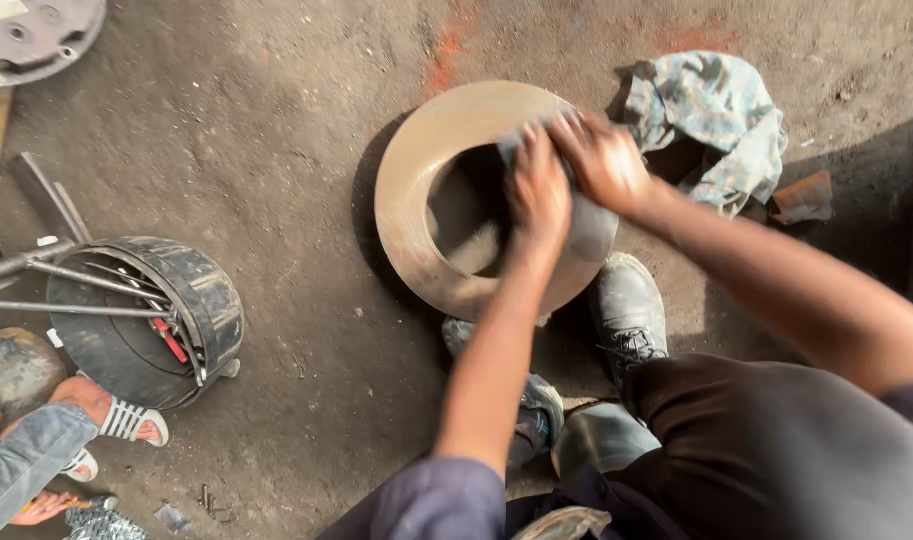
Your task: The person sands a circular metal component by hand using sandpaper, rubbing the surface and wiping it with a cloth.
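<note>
At the bottom of the frame a black shoe [628, 310] rests on the dirt floor [296, 150] just below a rusty metal drum [416, 190] at centre. The left hand [538, 195] and right hand [604, 160] press together on its right rim, seemingly clutching a small cloth, blurred. Beyond, upper right, lies a crumpled rag [716, 110]; a black bucket [201, 300] sits at the left.
</note>
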